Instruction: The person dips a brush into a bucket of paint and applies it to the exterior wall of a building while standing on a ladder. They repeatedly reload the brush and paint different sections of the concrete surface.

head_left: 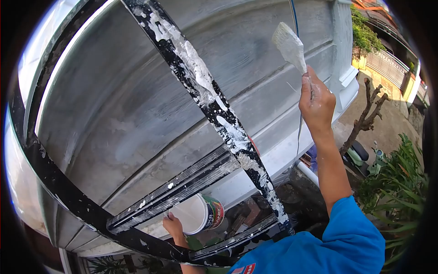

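Note:
My right hand (317,98) is raised at the upper right, its fingers wrapped around the handle of a paintbrush (289,47). The brush points up, its wide bristles coated in white, in front of the grey wall. Lower down, beyond the ladder, my left hand (173,226) is closed at the near rim of a paint bucket (214,213) with a printed label. Pale paint shows inside the bucket. Part of the left hand's grip is hidden. The black ladder (200,86), spattered with white, crosses in front of my body.
A grey panelled wall (114,114) with grooves and a pale ledge (273,160) fills most of the view. To the right are a bare cut tree (365,116), a parked motorbike (358,157) and leafy plants (397,182). A blue cable (294,18) hangs near the brush.

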`<state>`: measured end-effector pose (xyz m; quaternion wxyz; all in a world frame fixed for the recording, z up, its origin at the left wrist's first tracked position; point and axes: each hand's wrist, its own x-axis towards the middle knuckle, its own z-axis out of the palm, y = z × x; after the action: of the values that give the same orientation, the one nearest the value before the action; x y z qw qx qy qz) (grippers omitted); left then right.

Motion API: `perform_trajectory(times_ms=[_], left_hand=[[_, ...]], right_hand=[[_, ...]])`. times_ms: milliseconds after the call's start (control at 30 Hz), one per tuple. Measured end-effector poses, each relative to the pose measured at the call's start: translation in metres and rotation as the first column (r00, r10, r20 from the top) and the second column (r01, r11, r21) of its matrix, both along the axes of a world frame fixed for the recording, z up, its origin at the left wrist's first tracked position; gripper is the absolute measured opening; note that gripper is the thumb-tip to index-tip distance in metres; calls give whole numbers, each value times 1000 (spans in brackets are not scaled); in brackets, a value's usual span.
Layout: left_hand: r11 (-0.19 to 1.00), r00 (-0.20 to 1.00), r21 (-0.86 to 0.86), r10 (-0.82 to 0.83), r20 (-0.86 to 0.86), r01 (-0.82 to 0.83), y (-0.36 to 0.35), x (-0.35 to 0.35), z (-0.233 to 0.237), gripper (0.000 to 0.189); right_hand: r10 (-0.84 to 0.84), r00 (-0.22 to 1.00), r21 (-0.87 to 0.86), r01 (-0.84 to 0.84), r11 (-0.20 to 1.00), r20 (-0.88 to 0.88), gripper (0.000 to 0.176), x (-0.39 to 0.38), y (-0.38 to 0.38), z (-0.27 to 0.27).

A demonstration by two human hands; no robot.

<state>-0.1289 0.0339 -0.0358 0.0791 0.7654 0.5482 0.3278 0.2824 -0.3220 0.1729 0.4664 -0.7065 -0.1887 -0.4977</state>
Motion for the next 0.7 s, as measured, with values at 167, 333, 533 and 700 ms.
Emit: perform_trajectory(times_ms=[167, 333, 533, 700], left_hand=[[1000, 999, -18, 16, -30, -17, -9, 4, 11, 30], [1000, 999, -25, -12, 36, 13, -11, 3, 10, 29], [1000, 1000, 2, -4, -10, 4, -12, 2, 12, 30], [997, 999, -71, 33, -16, -34, -9, 4, 7, 32]], right_hand=[[161, 986, -344, -141, 928, 30, 46, -61, 63, 7], [821, 570, -155, -814, 560, -23, 47, -64, 96, 30], [925, 307, 420, -826, 375, -223, 30, -12, 76, 41], [644, 728, 305, -573, 760, -235, 30, 10, 24, 8]])
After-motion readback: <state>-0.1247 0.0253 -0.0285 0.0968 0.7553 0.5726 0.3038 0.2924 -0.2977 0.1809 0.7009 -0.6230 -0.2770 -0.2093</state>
